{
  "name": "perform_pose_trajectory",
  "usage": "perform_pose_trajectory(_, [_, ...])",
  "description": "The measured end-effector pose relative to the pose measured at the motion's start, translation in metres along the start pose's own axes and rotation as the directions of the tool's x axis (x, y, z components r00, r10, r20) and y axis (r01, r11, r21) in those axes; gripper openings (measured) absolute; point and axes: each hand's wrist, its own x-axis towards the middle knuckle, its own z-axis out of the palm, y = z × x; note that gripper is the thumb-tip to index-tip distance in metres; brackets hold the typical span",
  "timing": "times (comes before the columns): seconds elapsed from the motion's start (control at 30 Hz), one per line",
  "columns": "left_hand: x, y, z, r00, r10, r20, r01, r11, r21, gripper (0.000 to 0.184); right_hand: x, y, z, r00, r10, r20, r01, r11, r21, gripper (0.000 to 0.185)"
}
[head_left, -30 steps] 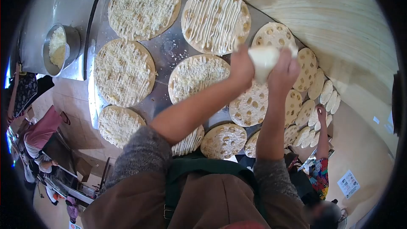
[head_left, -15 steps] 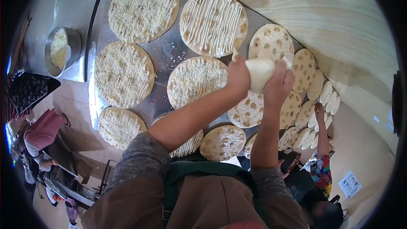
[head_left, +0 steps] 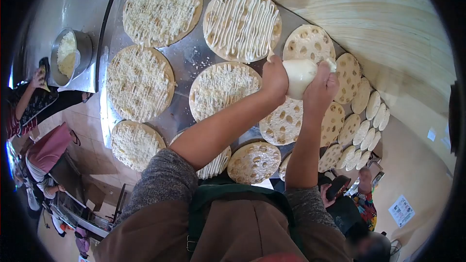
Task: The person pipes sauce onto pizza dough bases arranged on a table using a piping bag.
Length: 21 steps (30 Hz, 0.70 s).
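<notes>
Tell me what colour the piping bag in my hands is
The piping bag looks creamy white, best seen in the head view.

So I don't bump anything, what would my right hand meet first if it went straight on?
Likely the dimpled round bread just beyond your right hand, though depth is unclear and it might pass above, toward the pale panel.

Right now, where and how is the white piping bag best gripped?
Probably by its gathered end, the right hand coming from the right: the piping bag bulges in the middle and narrows leftward to its tip, so the left hand could guide it there.
</notes>
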Motion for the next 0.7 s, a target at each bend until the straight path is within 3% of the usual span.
perform_pose_trajectory(0.03, [-0.005,0.003,0.0,0.999,-0.036,0.02,0.036,0.999,-0.017,0.049,-0.002,0.001,0.0,1.0,-0.006,0.007,0.006,1.0,0.001,0.043])
perform_pose_trajectory(0.13, [0.042,-0.003,0.028,0.99,0.129,-0.048,-0.128,0.991,0.031,0.049,0.03,-0.011,0.015,0.995,-0.057,-0.079,0.056,0.998,-0.016,0.042])
perform_pose_trajectory(0.23, [0.047,0.026,0.05,0.992,0.123,-0.02,-0.122,0.991,0.061,0.048,0.052,-0.019,0.022,0.995,-0.085,-0.047,0.088,0.995,0.047,0.042])
perform_pose_trajectory(0.33, [0.065,0.002,0.049,0.99,0.122,-0.065,-0.125,0.991,-0.049,0.046,0.047,-0.011,0.017,0.993,-0.11,-0.032,0.109,0.993,-0.042,0.04])
perform_pose_trajectory(0.43, [0.032,-0.016,0.015,0.998,0.052,0.025,-0.047,0.986,-0.163,0.043,0.016,0.002,0.006,0.994,-0.073,-0.077,0.069,0.996,-0.05,0.045])
perform_pose_trajectory(0.53, [-0.014,-0.023,-0.003,0.997,-0.005,0.079,0.028,0.956,-0.292,0.036,-0.025,-0.006,-0.013,0.997,0.074,-0.037,-0.073,0.997,0.021,0.039])
perform_pose_trajectory(0.63, [-0.041,-0.033,-0.013,0.859,-0.14,0.493,0.343,0.872,-0.349,0.03,-0.064,-0.004,-0.035,0.995,-0.015,-0.098,0.026,0.993,0.117,0.039])
perform_pose_trajectory(0.7, [-0.068,-0.046,-0.018,0.865,-0.152,0.478,0.321,0.901,-0.293,0.024,-0.086,0.005,-0.057,0.994,0.055,-0.093,-0.026,0.956,0.291,0.037])
